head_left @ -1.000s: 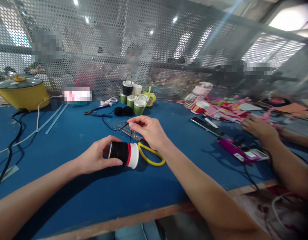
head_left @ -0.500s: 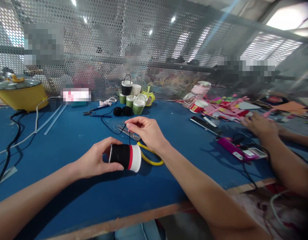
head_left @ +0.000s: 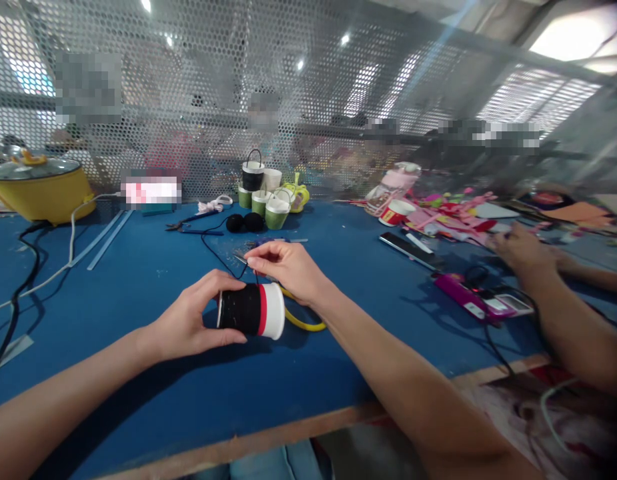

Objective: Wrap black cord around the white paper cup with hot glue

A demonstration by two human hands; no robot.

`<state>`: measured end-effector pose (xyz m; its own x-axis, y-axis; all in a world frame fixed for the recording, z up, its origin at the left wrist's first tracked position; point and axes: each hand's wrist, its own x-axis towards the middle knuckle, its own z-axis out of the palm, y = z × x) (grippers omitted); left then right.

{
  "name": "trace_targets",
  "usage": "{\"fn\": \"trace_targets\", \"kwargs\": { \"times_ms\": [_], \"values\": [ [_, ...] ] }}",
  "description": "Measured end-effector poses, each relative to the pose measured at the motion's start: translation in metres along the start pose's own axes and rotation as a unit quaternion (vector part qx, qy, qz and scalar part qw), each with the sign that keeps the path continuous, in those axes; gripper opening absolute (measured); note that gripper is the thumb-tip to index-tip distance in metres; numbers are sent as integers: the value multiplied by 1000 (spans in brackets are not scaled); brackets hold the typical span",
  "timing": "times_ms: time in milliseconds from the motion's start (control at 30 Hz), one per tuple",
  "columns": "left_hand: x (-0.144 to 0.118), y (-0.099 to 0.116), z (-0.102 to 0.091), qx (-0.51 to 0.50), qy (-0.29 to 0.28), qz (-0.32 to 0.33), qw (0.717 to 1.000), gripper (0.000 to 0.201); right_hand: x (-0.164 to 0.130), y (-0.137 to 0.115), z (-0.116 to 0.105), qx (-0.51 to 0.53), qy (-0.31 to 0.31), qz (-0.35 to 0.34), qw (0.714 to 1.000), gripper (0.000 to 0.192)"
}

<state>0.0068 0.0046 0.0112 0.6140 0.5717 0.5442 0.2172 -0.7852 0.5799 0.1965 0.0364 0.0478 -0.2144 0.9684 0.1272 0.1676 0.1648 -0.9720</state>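
My left hand (head_left: 191, 320) grips a paper cup (head_left: 251, 310) lying on its side just above the blue table (head_left: 153, 393); the cup is wound with black cord and shows a red band and a white rim. My right hand (head_left: 287, 268) pinches the black cord (head_left: 223, 257) between thumb and forefinger right above the cup. The cord runs back across the table toward two black pompoms (head_left: 245, 222). Yellow-handled scissors (head_left: 302, 321) lie under my right wrist, partly hidden.
Several small cups (head_left: 265, 194) stand at the back by the perforated metal screen. A yellow cooker (head_left: 41, 187) with cables sits far left. Pliers (head_left: 188, 222) lie behind. A co-worker's hand (head_left: 522, 249) reaches over pink scraps, a phone (head_left: 408, 247) and a pink device (head_left: 475, 303) on the right.
My right hand has come down and left, closer to the cup, still pinching the cord. The cup has shifted slightly up in my left hand. The co-worker's hand has moved little.
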Motion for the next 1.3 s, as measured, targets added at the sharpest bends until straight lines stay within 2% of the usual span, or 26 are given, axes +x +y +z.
{"fn": "trace_targets", "kwargs": {
  "times_ms": [633,1000,1067,1200,1300],
  "values": [
    [-2,0,-2,96,-11,77,992,47,-2,2,-1,-38,-56,35,997,4],
    [-4,-3,1,131,-7,100,986,45,-3,-2,0,-99,-72,35,992,3],
    [-3,-4,2,133,-7,104,986,44,-1,1,-1,-104,-76,30,991,9],
    [-1,-8,2,118,44,67,990,44,2,0,-8,-95,-31,14,995,22],
    [-1,-15,2,69,109,7,992,44,-1,-5,-14,-68,-75,38,994,30]
  ]
}}
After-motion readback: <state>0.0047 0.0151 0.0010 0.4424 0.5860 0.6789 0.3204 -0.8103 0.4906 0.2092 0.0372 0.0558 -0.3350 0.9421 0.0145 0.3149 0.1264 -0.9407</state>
